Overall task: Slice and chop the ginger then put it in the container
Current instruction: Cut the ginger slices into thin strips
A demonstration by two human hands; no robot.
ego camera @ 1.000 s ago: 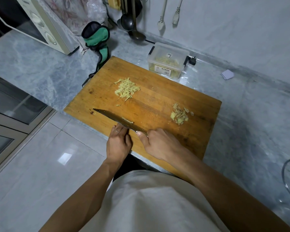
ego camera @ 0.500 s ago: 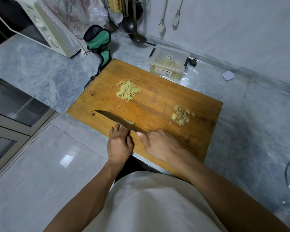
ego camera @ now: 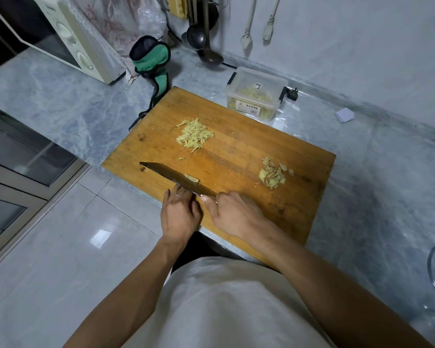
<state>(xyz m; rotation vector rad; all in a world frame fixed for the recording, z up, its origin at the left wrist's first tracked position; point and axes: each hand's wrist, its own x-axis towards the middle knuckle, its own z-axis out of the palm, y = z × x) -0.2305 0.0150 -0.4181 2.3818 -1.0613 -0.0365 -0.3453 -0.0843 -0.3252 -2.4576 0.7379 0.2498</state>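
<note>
Right hand: the right hand [ego camera: 236, 214] grips the handle of the knife [ego camera: 176, 178], lower centre of the frame.
Left hand: the left hand [ego camera: 180, 214] lies with straight fingers against the blade's near side.
Knife: blade flat-ish over the cutting board [ego camera: 236, 156], one ginger sliver [ego camera: 192, 178] stuck on it.
Ginger: shredded ginger pile [ego camera: 195, 135] at upper centre of the board; ginger scraps [ego camera: 271, 174] toward the right.
Container: clear container [ego camera: 256, 94] just beyond the board's far edge, holding yellowish pieces.
</note>
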